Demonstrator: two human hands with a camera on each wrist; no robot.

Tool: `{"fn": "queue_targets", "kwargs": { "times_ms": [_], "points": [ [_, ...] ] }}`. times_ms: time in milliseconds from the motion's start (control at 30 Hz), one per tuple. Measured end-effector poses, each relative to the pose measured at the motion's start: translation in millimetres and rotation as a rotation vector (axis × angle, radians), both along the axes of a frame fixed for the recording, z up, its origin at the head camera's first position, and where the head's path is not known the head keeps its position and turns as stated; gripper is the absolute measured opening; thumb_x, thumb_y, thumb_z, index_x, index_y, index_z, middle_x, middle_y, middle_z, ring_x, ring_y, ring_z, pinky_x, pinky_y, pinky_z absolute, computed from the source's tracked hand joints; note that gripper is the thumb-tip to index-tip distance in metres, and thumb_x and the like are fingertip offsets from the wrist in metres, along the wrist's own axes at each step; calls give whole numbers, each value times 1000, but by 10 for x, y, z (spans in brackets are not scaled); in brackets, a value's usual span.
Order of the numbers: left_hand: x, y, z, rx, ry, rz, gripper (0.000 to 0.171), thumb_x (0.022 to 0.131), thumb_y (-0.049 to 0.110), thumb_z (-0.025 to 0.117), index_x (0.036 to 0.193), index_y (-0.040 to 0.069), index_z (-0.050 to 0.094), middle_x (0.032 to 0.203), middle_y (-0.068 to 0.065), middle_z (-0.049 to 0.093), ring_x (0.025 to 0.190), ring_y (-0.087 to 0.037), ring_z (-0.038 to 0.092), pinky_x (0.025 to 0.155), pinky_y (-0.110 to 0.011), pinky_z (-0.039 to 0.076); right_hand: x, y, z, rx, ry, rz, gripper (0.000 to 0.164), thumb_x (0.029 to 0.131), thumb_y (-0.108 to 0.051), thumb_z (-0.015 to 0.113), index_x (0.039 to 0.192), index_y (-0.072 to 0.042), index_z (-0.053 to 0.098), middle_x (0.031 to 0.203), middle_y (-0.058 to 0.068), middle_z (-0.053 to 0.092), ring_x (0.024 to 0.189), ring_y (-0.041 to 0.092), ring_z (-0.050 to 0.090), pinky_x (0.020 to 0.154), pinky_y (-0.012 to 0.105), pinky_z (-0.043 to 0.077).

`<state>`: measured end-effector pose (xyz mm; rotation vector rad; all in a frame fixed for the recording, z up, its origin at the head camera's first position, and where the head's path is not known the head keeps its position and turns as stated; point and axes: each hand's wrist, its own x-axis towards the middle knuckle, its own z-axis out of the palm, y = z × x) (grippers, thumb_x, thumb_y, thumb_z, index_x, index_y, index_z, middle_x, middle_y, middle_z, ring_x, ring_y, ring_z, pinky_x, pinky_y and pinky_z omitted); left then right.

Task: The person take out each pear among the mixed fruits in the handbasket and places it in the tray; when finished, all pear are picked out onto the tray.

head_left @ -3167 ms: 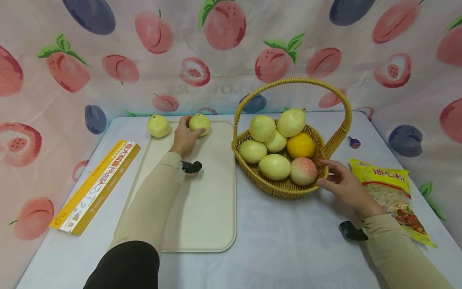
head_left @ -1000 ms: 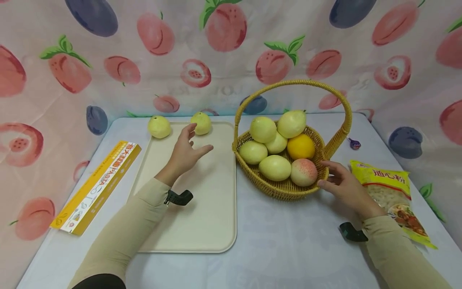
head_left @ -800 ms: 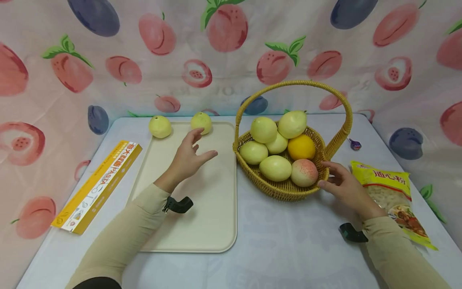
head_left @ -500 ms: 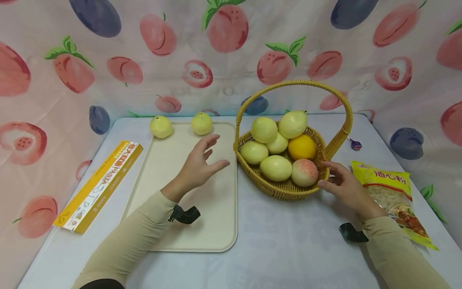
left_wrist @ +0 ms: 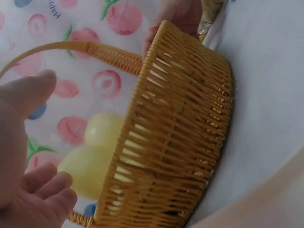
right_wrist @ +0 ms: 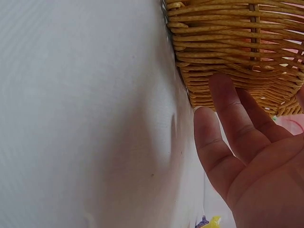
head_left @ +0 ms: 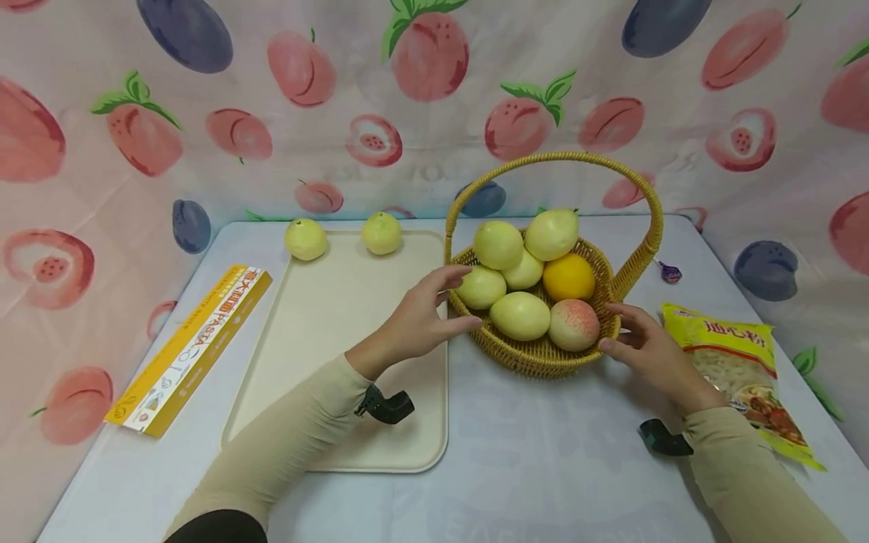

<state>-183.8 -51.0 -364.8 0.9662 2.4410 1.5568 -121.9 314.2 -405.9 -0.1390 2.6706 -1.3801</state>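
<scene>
My left hand (head_left: 424, 317), fingers spread and holding nothing, is at the left rim of the wicker basket (head_left: 536, 367), by a pale green fruit (head_left: 480, 288); whether it touches is unclear. My right hand (head_left: 648, 354) holds the basket's right rim, its fingers (right_wrist: 228, 99) against the outer weave. Inside the basket lie several pale yellow-green fruits (head_left: 519, 316), an orange (head_left: 569, 277) and a peach (head_left: 573, 325). One round pale green fruit (head_left: 382, 232) sits at the back of the cream tray (head_left: 339, 302); another (head_left: 305, 240) is at its back left corner.
A long yellow pasta box (head_left: 190, 351) lies left of the tray. Right of the basket are a yellow bag of pasta (head_left: 740, 369) and a small purple-wrapped lollipop (head_left: 670, 274). The arched basket handle (head_left: 553, 156) rises above the fruit. A fruit-printed cloth hangs behind.
My left hand has let go of the round fruit at the tray's back and moved right and toward me, over to the basket's left rim. My right hand has stayed on the basket.
</scene>
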Motion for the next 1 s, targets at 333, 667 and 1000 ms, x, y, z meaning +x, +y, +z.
{"fn": "queue_targets", "kwargs": {
  "times_ms": [333,667,1000],
  "points": [
    [-125,303,31,-90,-5,-74,70,89,23,79,147,4,45,145,-15,48,130,-25,49,107,-31,40,-1,9,8,-5,5,4,65,102,-21,62,153,2,29,146,34,35,111,43,55,77,17,49],
    [-282,561,13,-131,-39,-176,74,88,31,79,148,6,44,148,-10,47,135,-22,45,111,-30,34,-11,8,-15,-19,8,10,65,101,-20,62,152,3,30,145,34,37,108,39,56,77,18,50],
    [-350,684,-32,-203,-57,-146,72,89,38,78,148,11,47,146,-3,50,134,-19,46,108,-30,37,-15,41,-32,-16,6,12,65,101,-20,62,153,1,30,147,33,36,107,33,56,77,19,50]
  ]
}}
